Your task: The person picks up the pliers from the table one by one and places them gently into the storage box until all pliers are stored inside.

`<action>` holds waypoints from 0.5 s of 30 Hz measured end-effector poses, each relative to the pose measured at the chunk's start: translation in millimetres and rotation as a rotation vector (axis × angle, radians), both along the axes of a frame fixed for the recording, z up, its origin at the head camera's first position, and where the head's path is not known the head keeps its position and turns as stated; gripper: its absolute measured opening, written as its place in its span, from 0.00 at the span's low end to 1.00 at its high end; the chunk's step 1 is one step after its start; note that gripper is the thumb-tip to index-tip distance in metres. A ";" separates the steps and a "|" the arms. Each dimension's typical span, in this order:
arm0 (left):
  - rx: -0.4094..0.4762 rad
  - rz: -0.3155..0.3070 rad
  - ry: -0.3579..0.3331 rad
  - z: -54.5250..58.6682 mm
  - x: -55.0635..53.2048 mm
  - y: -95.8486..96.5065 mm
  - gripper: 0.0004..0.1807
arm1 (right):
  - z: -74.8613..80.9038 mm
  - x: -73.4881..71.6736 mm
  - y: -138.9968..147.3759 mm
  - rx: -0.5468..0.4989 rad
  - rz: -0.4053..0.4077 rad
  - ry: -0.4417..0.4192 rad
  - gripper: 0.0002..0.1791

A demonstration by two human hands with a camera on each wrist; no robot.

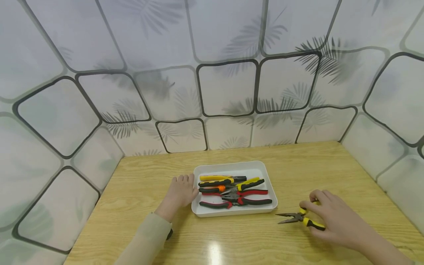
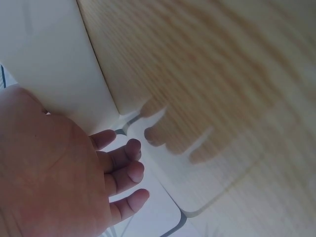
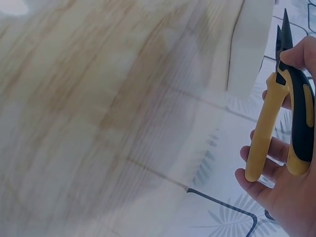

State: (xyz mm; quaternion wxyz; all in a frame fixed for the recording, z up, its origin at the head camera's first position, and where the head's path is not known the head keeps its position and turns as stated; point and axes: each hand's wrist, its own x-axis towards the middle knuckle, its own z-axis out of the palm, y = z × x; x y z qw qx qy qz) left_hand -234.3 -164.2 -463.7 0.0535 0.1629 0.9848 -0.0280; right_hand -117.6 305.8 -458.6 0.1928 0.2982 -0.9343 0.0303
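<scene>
My right hand grips a pair of long-nose pliers by yellow and black handles, right of the white tray. The jaws point left and stand slightly apart; the right wrist view shows one yellow handle against the fingers. Beside the tray's left wall is my left hand, its fingers loosely bent and the thumb at the rim; whether it presses the tray I cannot tell. Inside the tray lie several pliers: red and black ones, yellow and black ones, and one with an orange part.
The tray sits on a light wood table. Patterned pale cloth with leaf prints rises behind the table and along both sides. A small dark object shows partly behind the left sleeve.
</scene>
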 end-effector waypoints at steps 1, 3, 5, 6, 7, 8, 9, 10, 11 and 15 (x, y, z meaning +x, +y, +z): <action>0.001 0.001 0.000 -0.3 -0.2 -0.1 0.28 | 0.5 -0.6 -0.8 0.000 0.001 0.002 0.32; 0.001 0.001 -0.002 0.2 0.0 -0.2 0.28 | 1.4 -1.6 -2.4 0.000 0.002 0.008 0.32; 0.002 0.000 0.000 1.0 0.7 -0.2 0.28 | 1.9 -2.8 -4.0 -0.004 0.010 0.020 0.31; 0.002 -0.002 0.000 1.1 0.9 -0.2 0.27 | 2.0 -3.4 -4.8 -0.006 0.013 0.025 0.31; 0.002 -0.002 0.000 1.0 0.9 -0.3 0.27 | 2.0 -4.1 -5.6 -0.007 0.016 0.030 0.31; 0.002 -0.003 -0.001 1.2 1.0 -0.3 0.27 | 1.9 -4.7 -6.3 -0.011 0.021 0.037 0.31; 0.000 -0.003 -0.001 1.1 0.9 -0.4 0.27 | 1.7 -5.5 -6.9 -0.014 0.024 0.043 0.30; -0.001 -0.003 -0.002 1.0 0.8 -0.4 0.27 | 1.5 -6.1 -7.5 -0.016 0.027 0.048 0.30; -0.002 -0.003 -0.002 1.0 0.7 -0.4 0.28 | 1.4 -6.9 -8.1 -0.017 0.029 0.051 0.30; -0.006 -0.004 -0.003 1.1 0.2 0.0 0.29 | 2.6 -8.9 -10.2 -0.016 0.025 0.044 0.30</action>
